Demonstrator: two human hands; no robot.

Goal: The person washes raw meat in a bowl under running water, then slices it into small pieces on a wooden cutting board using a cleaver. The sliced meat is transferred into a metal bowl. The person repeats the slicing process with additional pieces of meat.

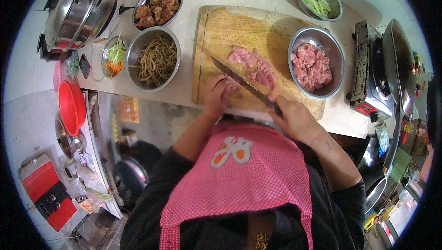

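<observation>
My right hand (293, 117) is closed on the handle of a kitchen knife (241, 81), whose blade slants up and left over the wooden cutting board (221, 29). At the board's near left part, my left hand (219, 93) has curled fingers on a piece of raw meat (232, 83), close to the blade. Slices of raw pink meat (243, 56) lie beyond and beside the knife. On the board's right side stands a steel bowl (336, 51) holding cut raw meat (311, 67).
Left of the board are bowls of shredded brown strips (157, 62), browned chunks (159, 6) and shredded vegetables (115, 53). A bowl of green strips (312, 1) stands at the back right. A portable gas stove (367, 74) with a wok (397, 60) is at right, a steamer pot (83, 12) at left.
</observation>
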